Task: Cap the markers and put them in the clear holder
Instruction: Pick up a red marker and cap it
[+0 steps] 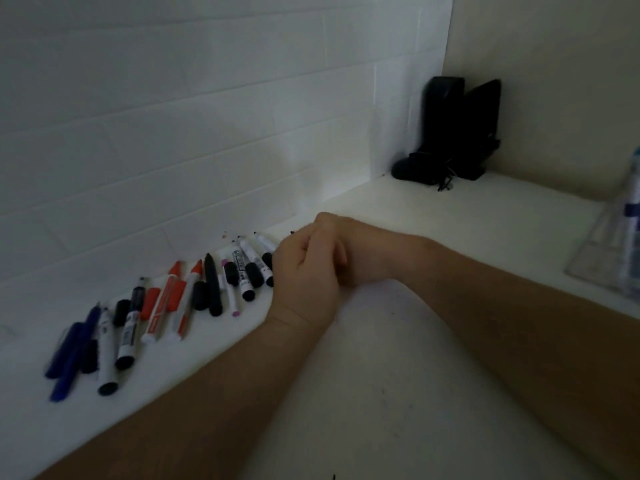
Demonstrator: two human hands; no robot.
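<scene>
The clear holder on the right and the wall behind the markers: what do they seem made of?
Holder: probably clear plastic, since the counter shows through; glass is possible. Wall: looks like white painted brick or tile, with staggered joint lines and a dull sheen.

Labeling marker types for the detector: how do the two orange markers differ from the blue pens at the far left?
Colour: the orange markers have white barrels with orange ends; the blue pens look dark blue all over.
Place: the orange markers lie mid-row; the blue pens sit at its left end.
Build: the orange markers look thicker, the blue pens slimmer.
Shared: both pairs lie flat on the white counter, angled much alike. Neither hand touches them.
</scene>
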